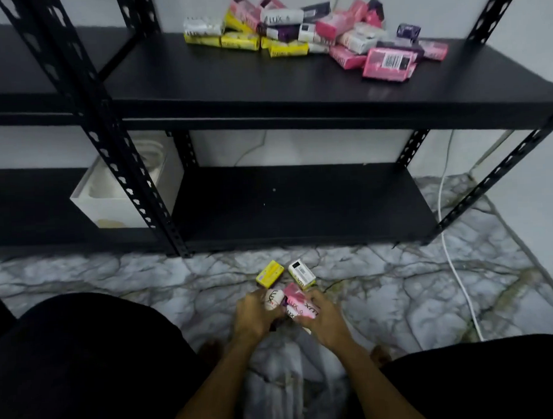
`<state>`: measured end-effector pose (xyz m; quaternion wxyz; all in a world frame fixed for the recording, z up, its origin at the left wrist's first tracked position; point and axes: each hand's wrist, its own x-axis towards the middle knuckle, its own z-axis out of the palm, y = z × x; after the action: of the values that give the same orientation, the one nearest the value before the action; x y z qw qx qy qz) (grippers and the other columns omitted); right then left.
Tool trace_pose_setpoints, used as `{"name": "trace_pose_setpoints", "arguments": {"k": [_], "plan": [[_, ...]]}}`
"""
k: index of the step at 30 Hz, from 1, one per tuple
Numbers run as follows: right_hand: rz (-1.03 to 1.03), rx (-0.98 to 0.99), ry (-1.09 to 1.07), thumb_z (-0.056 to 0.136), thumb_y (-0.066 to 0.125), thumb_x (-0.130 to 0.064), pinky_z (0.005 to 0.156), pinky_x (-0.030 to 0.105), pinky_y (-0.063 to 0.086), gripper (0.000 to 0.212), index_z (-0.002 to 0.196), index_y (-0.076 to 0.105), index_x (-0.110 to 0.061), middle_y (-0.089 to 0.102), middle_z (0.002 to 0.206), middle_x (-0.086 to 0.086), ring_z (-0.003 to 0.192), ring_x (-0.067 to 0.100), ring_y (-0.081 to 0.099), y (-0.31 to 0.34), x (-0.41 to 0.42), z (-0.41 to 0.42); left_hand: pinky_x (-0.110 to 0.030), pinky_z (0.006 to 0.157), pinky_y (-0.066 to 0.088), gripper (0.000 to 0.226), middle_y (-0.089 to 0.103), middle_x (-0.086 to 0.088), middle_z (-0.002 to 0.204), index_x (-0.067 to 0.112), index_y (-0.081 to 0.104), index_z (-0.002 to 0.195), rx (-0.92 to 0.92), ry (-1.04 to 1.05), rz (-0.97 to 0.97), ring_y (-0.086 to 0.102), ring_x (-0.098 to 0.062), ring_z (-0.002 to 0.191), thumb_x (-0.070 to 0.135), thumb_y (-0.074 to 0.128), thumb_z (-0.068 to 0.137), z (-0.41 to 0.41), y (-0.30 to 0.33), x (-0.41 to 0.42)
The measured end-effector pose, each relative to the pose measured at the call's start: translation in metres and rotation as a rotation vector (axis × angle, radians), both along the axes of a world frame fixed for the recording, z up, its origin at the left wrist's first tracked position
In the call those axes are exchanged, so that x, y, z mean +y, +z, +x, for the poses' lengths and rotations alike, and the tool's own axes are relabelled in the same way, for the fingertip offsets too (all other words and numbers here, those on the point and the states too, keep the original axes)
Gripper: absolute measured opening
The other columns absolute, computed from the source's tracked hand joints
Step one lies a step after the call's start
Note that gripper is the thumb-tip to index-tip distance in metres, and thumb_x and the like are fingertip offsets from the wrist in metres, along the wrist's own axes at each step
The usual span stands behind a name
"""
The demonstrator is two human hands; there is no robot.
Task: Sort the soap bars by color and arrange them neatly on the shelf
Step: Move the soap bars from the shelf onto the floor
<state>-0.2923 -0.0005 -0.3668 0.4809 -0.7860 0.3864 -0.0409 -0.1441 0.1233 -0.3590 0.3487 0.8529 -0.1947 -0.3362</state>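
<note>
Low over the marble-patterned floor [397, 299], the left hand [252, 316] curls round a white soap bar [271, 299] and the right hand [324, 322] grips pink soap bars [299, 305], all printed "LUX". Just beyond them on the floor lie a yellow soap bar [269, 273] and a white-labelled soap bar [301, 272]. Farther off, the black shelf [233, 76] carries a mixed soap pile [319, 35] of yellow, white, purple and pink packs, one white pack reading "LUX".
</note>
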Motion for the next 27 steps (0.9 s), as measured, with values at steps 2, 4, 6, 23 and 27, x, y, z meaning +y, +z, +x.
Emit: {"name": "trace_pose_setpoints", "arguments": {"k": [2,4,6,23,27], "plan": [[0.030,0.045,-0.034,0.069,0.086,-0.025,0.071,0.019,0.052,0.044,0.099,0.056,-0.037,0.070,0.084,-0.012,0.077,-0.004,0.065,-0.024,0.009,-0.009,-0.033,0.068,0.056,0.047,0.074,0.000,0.083,0.016,0.072,0.099,0.001,0.011,0.049,0.071,-0.019,0.080,0.039,0.085,0.060,-0.015,-0.036,0.009],[0.023,0.077,-0.037,0.073,0.084,-0.018,0.064,0.008,0.043,0.045,0.103,0.055,-0.033,0.066,0.079,-0.018,0.072,-0.013,0.061,-0.045,0.017,-0.017,-0.036,0.070,0.056,0.046,0.074,-0.005,0.086,0.016,0.069,0.100,-0.029,-0.005,0.096,0.071,-0.028,0.085,0.041,0.077,0.062,-0.031,-0.051,0.015],[0.016,0.103,-0.058,0.076,0.081,-0.012,0.062,0.009,0.041,0.041,0.101,0.053,-0.029,0.064,0.077,-0.019,0.066,-0.013,0.059,-0.066,0.022,-0.023,-0.035,0.075,0.054,0.055,0.073,-0.007,0.099,0.022,0.065,0.112,-0.082,-0.069,0.176,0.068,-0.030,0.098,0.048,0.072,0.064,-0.041,-0.066,0.018],[-0.255,0.164,-0.037,0.077,0.071,-0.014,0.090,0.044,0.051,0.059,0.133,0.057,-0.007,0.061,0.120,0.017,0.104,0.038,0.060,-0.162,0.035,-0.019,-0.035,0.113,0.034,0.074,0.038,-0.007,0.156,0.021,0.031,0.155,-0.184,-0.150,0.350,0.030,-0.024,0.147,0.030,0.065,0.090,-0.069,-0.144,0.014],[-0.205,0.157,-0.034,0.072,0.071,-0.031,0.095,0.042,0.048,0.071,0.137,0.053,-0.013,0.060,0.126,0.011,0.114,0.033,0.057,-0.159,0.033,-0.024,-0.037,0.106,0.041,0.082,0.044,-0.005,0.149,0.025,0.033,0.153,-0.176,-0.151,0.333,0.039,-0.025,0.138,0.042,0.070,0.082,-0.066,-0.140,0.012]]}}
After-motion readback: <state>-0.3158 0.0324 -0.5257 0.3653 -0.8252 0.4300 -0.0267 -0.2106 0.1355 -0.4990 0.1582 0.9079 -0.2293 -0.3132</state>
